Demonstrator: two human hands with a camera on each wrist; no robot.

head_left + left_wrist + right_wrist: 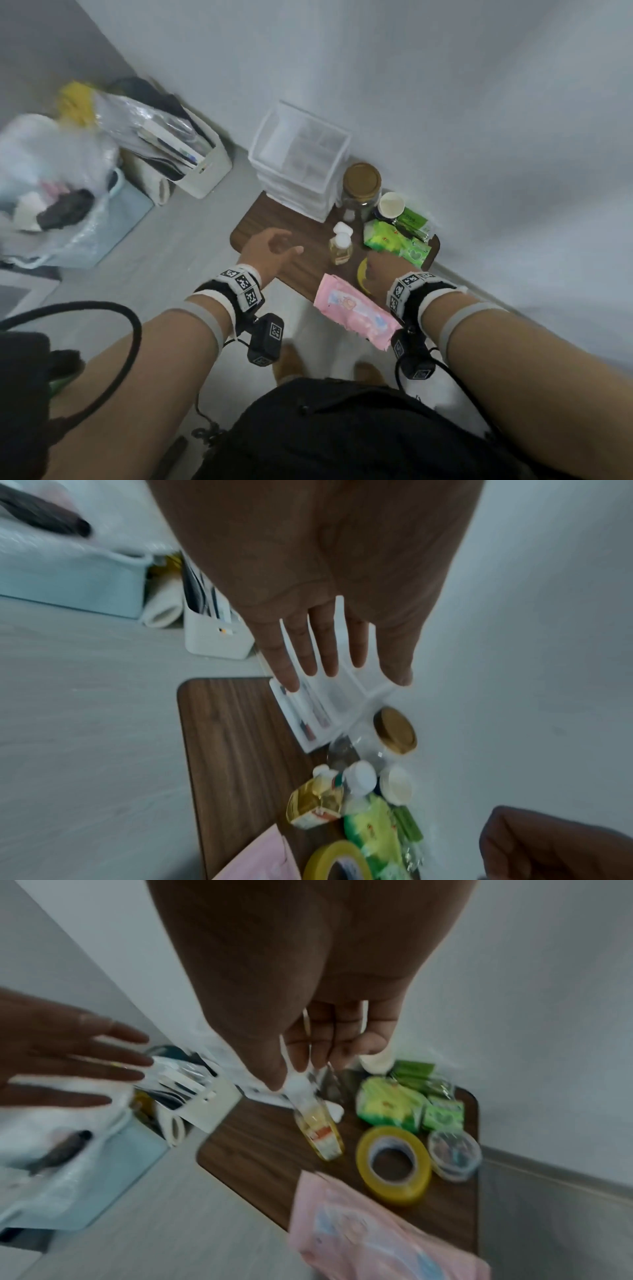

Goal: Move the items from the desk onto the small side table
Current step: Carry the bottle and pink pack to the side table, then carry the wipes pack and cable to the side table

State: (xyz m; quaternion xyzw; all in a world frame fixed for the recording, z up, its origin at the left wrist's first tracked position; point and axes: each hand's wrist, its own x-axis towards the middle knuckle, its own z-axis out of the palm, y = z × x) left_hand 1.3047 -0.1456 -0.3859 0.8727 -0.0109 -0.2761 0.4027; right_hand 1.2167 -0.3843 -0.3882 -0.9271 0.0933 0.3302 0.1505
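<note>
The small wooden side table [274, 219] [232, 737] [260, 1139] stands against the wall and carries a clear drawer organiser [301, 154], a gold-lidded jar [362, 181], a paper cup [391, 204], green packets [394, 240] [390, 1104], a small yellow bottle [340, 248] [320, 1131], a yellow tape roll [363, 274] [394, 1164] and a pink wipes pack [356, 311] [377, 1240] overhanging the front edge. My left hand [289, 241] [342, 669] hovers spread and empty over the table's left part. My right hand [387, 265] [329, 1047] hangs above the tape and bottle, fingers loosely curled, holding nothing.
A small round clear container [453, 1153] sits by the tape. On the floor to the left are a white file box [205, 164] and a blue basket [130, 205] with a plastic bag in it. A black bag [342, 428] hangs at my front.
</note>
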